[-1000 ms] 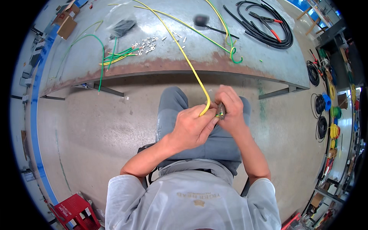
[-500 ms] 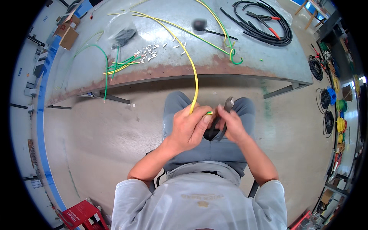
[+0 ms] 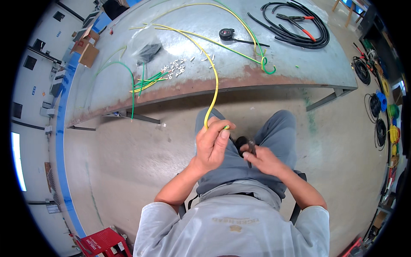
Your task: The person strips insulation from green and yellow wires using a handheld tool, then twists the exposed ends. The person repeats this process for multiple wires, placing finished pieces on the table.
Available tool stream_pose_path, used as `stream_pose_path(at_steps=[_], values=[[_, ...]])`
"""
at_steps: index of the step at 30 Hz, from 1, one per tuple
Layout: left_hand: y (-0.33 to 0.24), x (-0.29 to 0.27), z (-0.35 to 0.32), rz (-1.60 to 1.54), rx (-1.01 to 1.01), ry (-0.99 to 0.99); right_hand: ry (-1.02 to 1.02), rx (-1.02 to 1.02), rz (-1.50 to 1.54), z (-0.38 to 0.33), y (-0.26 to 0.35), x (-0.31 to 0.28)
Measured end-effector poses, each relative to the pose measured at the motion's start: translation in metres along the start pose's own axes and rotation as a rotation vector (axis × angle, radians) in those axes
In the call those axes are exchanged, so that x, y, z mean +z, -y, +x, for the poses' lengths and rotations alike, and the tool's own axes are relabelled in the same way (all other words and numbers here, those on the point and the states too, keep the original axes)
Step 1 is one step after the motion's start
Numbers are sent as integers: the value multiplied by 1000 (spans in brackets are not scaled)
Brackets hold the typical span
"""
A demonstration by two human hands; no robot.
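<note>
Between the thumb and fingers of my left hand (image 3: 212,143) is a yellow-and-green wire (image 3: 216,81), its cut end poking out past the thumb. From there the wire arches up and over the metal table. My right hand (image 3: 264,159) is closed around dark-handled pliers (image 3: 251,147), held over my lap and apart from the wire; their jaws are blurred. A dark round object (image 3: 242,143), whose kind I cannot make out, shows between my knees beside the pliers.
On the metal table (image 3: 192,83) lie cut green and yellow wires (image 3: 147,83), silvery lugs (image 3: 175,67), a plastic bag (image 3: 147,49) with dark contents, a black tape measure (image 3: 227,34), and a black cable coil (image 3: 323,36) with red-handled cutters (image 3: 302,28) on it. A red stool (image 3: 102,242) stands lower left.
My right hand and the pliers have moved down and away from the wire end. My left hand still grips the wire. The whole view has shifted slightly.
</note>
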State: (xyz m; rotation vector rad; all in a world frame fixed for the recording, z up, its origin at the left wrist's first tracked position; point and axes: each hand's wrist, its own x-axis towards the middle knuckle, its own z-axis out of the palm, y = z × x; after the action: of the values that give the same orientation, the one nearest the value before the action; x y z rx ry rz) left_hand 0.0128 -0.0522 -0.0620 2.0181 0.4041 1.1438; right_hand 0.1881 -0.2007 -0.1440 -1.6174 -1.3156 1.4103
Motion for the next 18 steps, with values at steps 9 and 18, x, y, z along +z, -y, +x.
stream_pose_path(at_steps=[9, 18], values=[[12, 4, -18, -163, -75, -52, -467, -535, -372, 23, 114, -43], [15, -1, -18, -75, -33, -26, -543, -694, -559, 42, 120, -42]])
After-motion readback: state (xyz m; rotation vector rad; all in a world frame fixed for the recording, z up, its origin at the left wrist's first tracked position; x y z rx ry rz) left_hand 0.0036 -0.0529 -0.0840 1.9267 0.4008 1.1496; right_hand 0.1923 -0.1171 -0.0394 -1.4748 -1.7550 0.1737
